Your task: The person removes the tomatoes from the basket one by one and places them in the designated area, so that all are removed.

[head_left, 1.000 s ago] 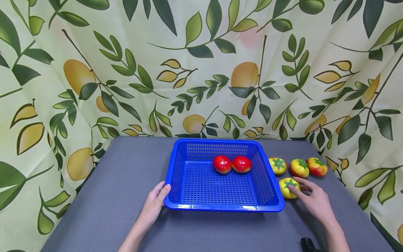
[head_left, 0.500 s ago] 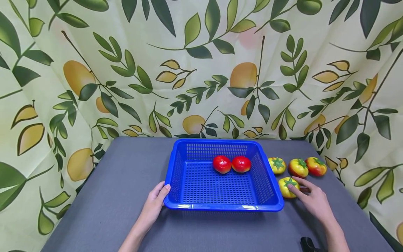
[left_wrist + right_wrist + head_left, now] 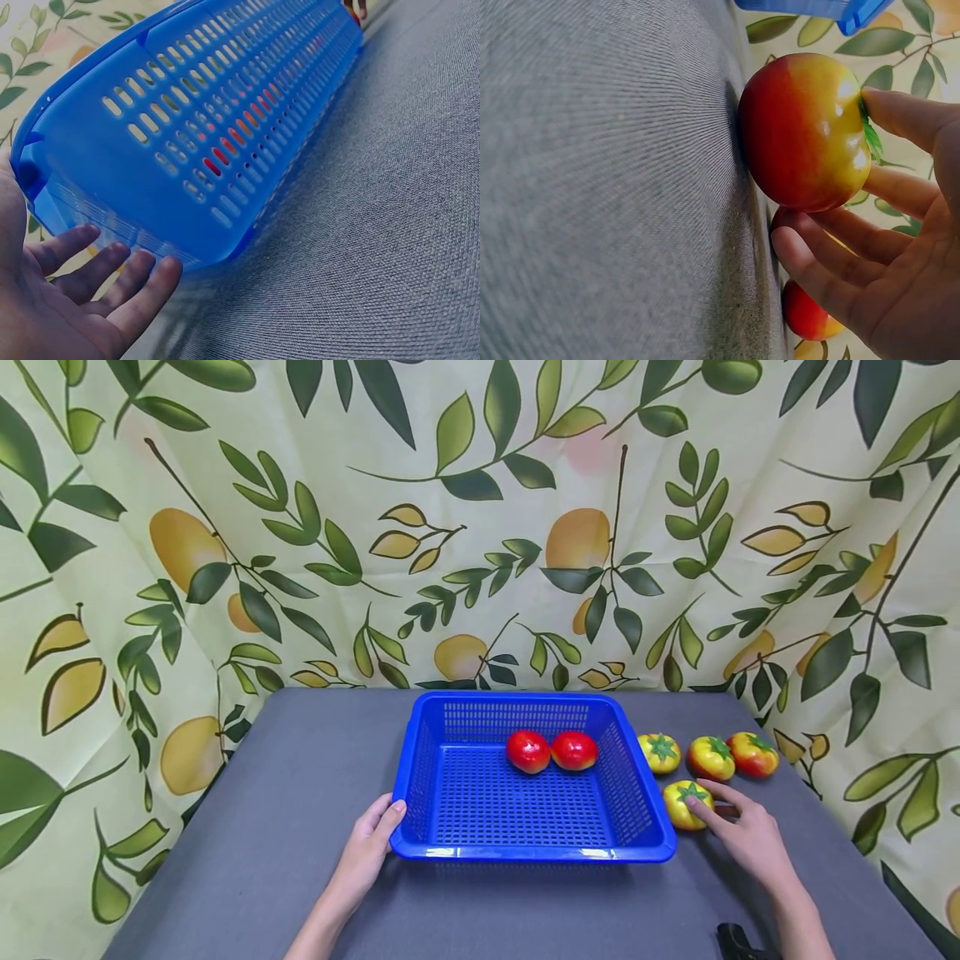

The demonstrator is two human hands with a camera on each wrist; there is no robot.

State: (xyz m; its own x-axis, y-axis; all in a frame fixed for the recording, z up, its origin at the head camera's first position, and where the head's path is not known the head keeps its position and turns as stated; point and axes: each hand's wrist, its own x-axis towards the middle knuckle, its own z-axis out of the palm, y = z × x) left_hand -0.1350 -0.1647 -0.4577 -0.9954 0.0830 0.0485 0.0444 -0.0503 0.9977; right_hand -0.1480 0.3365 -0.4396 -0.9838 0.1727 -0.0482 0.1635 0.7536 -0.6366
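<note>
A: Two hands are working on the grey table, which is lying under both of them and running off toward the leaf-print cloth hanging beyond the fingertips.

B: What is sitting nearest the left hand?

A: The blue basket. It is standing just to that hand's right, and the hand is resting against its near left corner, thumb lying on the rim. In the left wrist view the fingers are lying straight and relaxed below the basket wall, gripping nothing.

B: And what is lying inside it?

A: Two red tomatoes are sitting side by side, touching, well ahead of the left hand and toward the far wall.

B: What is the right hand doing?

A: It is grasping a tomato that is resting on the table just outside the basket's right wall, at the fingertips. In the right wrist view the thumb and fingers are curling round its yellow-red skin.

B: Anything past it?

A: Three more yellow-red tomatoes are lining up just beyond the right hand's fingers.
</note>
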